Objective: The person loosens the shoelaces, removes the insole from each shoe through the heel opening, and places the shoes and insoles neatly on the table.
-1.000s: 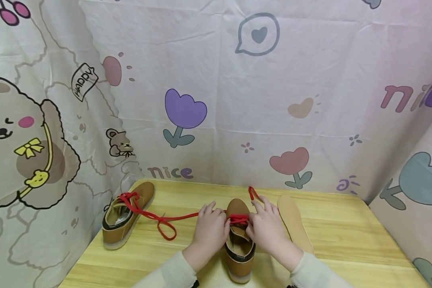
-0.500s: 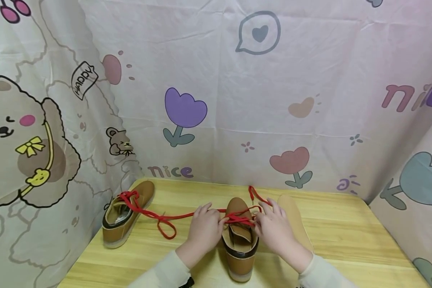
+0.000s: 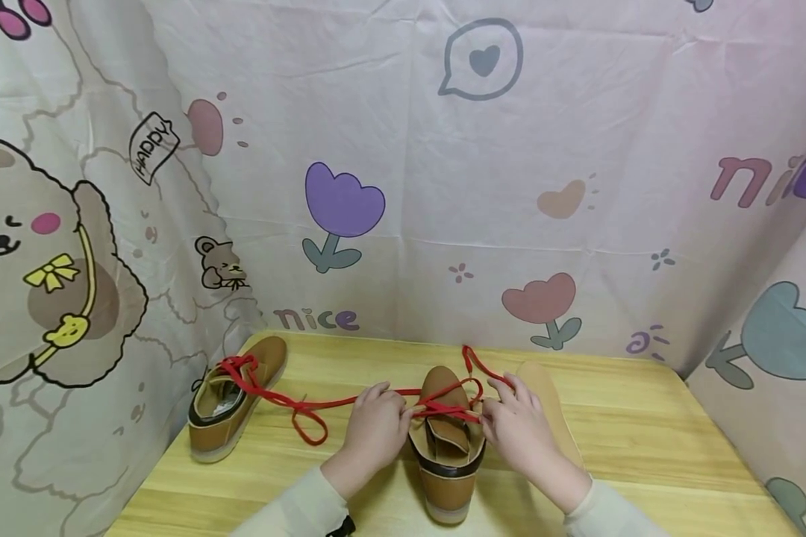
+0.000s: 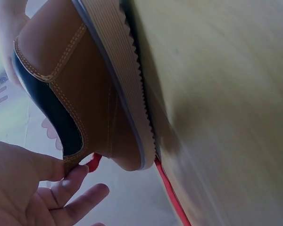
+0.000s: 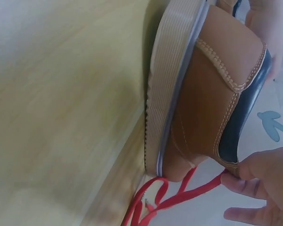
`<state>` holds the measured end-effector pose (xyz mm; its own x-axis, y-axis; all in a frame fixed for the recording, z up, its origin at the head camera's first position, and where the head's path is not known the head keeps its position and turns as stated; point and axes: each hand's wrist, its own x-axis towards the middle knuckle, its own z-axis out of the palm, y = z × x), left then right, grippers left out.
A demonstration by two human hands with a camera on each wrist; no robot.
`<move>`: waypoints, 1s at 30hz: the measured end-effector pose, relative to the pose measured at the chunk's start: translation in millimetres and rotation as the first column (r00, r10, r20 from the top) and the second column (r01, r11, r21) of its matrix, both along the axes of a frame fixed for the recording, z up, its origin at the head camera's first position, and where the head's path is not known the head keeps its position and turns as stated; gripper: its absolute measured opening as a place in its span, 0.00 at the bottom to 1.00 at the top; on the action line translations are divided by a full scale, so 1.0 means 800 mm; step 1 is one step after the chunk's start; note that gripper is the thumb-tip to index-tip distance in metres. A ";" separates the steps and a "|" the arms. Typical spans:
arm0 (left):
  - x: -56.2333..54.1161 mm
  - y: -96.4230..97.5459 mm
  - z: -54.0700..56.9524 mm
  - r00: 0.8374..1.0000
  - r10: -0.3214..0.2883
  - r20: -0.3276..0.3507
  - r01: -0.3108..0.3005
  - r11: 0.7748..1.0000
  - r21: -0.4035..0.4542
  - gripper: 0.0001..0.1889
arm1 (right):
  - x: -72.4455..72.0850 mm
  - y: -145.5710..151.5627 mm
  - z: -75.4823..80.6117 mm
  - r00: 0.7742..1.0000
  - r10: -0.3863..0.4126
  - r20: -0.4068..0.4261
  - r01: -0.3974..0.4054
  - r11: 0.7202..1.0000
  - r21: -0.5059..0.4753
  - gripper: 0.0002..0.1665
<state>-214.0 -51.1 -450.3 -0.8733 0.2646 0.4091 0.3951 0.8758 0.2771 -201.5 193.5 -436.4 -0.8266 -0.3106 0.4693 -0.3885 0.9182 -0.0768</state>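
A brown lace-up shoe [image 3: 446, 492] with a black collar stands in the middle of the table, heel toward me. Its red lace [image 3: 446, 408] crosses loosely over the raised tongue. On the shoe's left side, my left hand [image 3: 376, 421] pinches the edge of the lacing flap between thumb and finger, as the left wrist view shows. The opposite flap edge is pinched by my right hand [image 5: 266, 186], which in the head view is right of the opening. The collar spreads wide between both hands. Red lace strands [image 5: 193, 192] trail past the right fingertips.
Another brown shoe [image 3: 204, 438] with red laces stands at the table's left edge. A lace loop [image 3: 312, 432] lies between the shoes. A tan insole [image 3: 542, 378] lies partly behind my right hand. Printed fabric [image 3: 403, 186] hangs behind the wooden table [image 3: 658, 447].
Both hands have moved apart, pulling the flaps outward, so the shoe opening is wider. The lace crossings have stretched, and a loose loop now shows above them on the right.
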 end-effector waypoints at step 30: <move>-0.007 0.007 0.014 0.995 -0.069 -0.069 0.067 0.998 -0.019 0.14 | 0.003 -0.019 0.009 0.997 0.075 -0.031 -0.078 0.993 -0.094 0.19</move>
